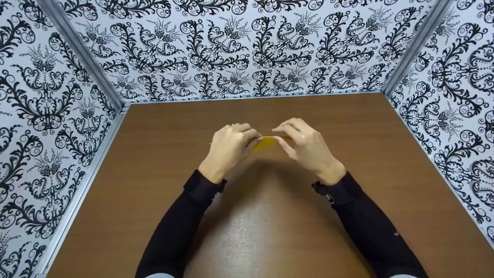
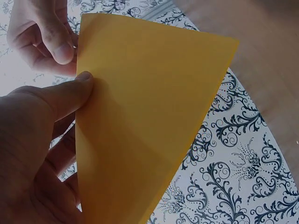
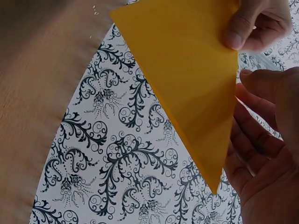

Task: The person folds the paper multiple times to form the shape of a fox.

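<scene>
A folded yellow sheet of paper (image 1: 266, 143), triangular in outline, hangs between the two hands above the table. My left hand (image 1: 232, 146) pinches its upper edge; in the left wrist view the thumb (image 2: 77, 93) presses on the near face, with the other fingers partly hidden behind. At the other end of that edge is my right hand (image 1: 307, 143). In the right wrist view the right thumb (image 3: 261, 81) stands just off the paper's edge, and the loosely bent fingers (image 3: 252, 126) lie beside and partly behind the sheet (image 3: 187, 70), not closed round it.
A brown wooden table (image 1: 154, 185) lies under the hands. White walls with black scroll patterns (image 1: 224, 46) enclose it at the back and both sides, with grey corner posts (image 1: 83, 54) between them. Both forearms wear black sleeves (image 1: 173, 231).
</scene>
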### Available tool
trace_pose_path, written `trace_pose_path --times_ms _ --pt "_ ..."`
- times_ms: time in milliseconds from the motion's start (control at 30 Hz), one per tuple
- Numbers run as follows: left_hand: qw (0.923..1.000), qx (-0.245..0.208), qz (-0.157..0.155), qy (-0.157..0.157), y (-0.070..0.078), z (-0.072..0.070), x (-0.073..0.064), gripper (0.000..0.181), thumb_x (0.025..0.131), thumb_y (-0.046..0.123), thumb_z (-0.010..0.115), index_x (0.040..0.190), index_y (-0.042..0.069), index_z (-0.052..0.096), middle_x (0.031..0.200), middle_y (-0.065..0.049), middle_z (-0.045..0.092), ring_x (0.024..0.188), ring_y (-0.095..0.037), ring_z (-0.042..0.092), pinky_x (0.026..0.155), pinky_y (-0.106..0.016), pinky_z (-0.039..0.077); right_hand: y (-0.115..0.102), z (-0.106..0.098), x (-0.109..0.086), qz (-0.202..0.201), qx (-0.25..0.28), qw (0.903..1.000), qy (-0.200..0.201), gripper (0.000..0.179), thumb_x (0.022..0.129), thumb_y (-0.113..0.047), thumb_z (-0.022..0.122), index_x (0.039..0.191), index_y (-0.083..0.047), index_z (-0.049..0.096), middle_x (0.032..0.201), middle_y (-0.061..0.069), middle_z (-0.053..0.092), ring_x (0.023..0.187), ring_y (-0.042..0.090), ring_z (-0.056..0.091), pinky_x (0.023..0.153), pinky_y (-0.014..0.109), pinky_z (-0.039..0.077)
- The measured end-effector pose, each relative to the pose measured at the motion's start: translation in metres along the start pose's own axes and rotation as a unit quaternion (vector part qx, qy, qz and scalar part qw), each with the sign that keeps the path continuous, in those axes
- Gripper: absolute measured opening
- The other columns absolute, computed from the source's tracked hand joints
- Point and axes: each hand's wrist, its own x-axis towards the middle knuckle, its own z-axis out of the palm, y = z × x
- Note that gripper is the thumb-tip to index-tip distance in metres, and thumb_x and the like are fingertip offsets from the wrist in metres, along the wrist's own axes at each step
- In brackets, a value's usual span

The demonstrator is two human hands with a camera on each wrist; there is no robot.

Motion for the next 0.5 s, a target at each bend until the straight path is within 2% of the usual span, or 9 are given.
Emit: trace_pose_path --times_ms 500 --pt "0.9999 -0.005 0.009 0.006 0.0084 0.0021 0.0 0.011 0.107 0.028 0.088 0.106 0.018 0.091 0.096 0.005 0.084 0.085 -0.018 0.08 0.074 -0.038 0.066 -0.0019 0.0018 -0.0009 -0.02 -0.008 0.9998 -0.005 0.013 0.107 -0.016 0.088 0.117 -0.009 0.084 0.109 0.007 0.08 0.101 0.025 0.077 0.089 0.039 0.07"
